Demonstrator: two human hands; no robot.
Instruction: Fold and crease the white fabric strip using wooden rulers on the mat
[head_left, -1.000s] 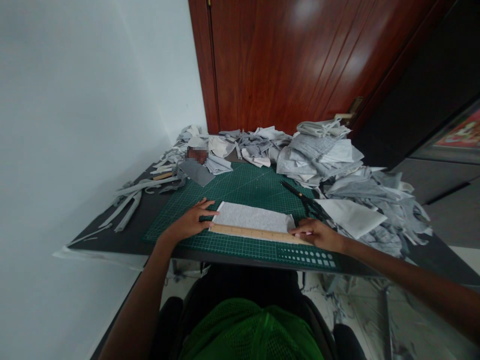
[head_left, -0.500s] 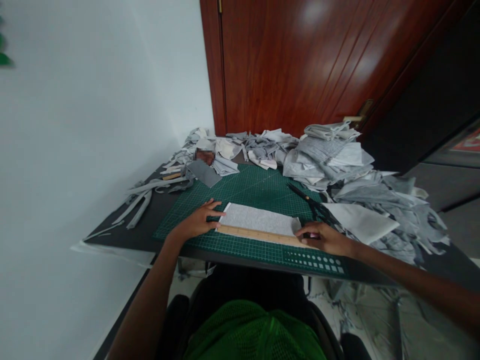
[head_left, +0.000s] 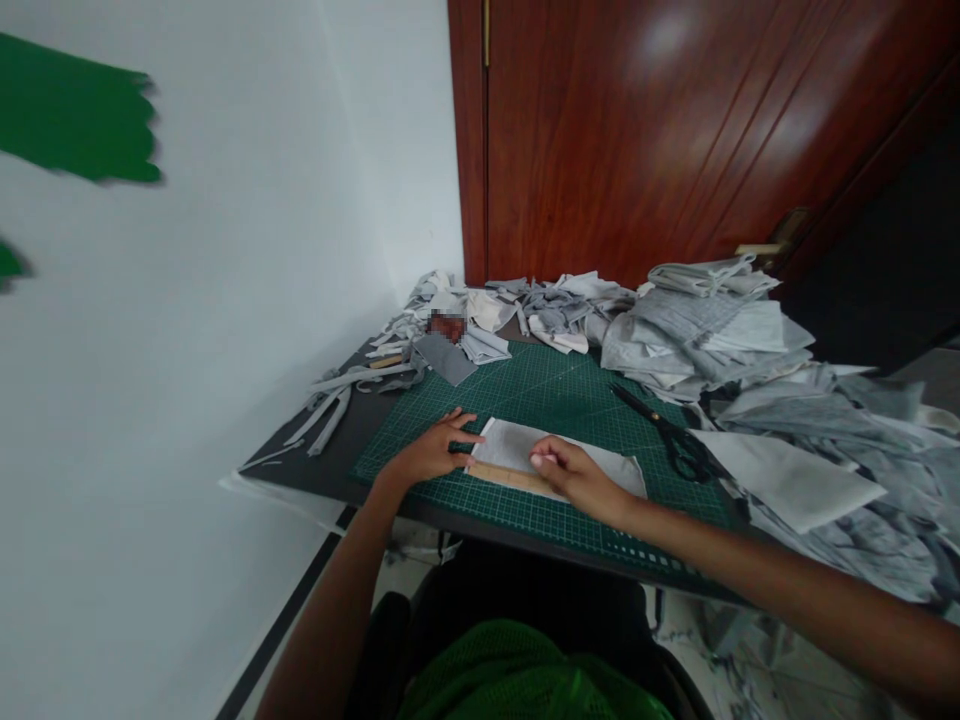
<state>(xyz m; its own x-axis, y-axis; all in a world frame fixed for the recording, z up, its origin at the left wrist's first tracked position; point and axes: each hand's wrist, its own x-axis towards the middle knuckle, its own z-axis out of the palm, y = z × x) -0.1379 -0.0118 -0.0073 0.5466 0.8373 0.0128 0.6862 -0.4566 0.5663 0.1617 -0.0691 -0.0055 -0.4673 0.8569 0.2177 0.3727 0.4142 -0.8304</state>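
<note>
A pale grey rectangle of fabric (head_left: 516, 440) lies flat on the green cutting mat (head_left: 540, 375). Along its near edge runs a wooden ruler (head_left: 504, 476), partly covered by my right hand. My left hand (head_left: 439, 452) rests at the left end of both, fingers spread, its tips touching the fabric and the ruler. Above the middle of the fabric is my right hand (head_left: 581, 482), thumb and fingers pinched together. Whatever sits between those fingertips is too small to make out. Black scissors (head_left: 679, 445) lie on the mat to the right of the fabric.
Stacked grey cloth (head_left: 697, 325) rises at the back right, with a loose pale piece (head_left: 795, 478) in front. Scraps (head_left: 559, 305) line the back edge. Narrow strips (head_left: 330, 420) lie at the left, beside the white wall (head_left: 300, 250). A wooden door (head_left: 637, 130) stands behind.
My right hand has moved left along the ruler, from the fabric's right end to around its middle. My left hand stays at the left end. The view has turned left.
</note>
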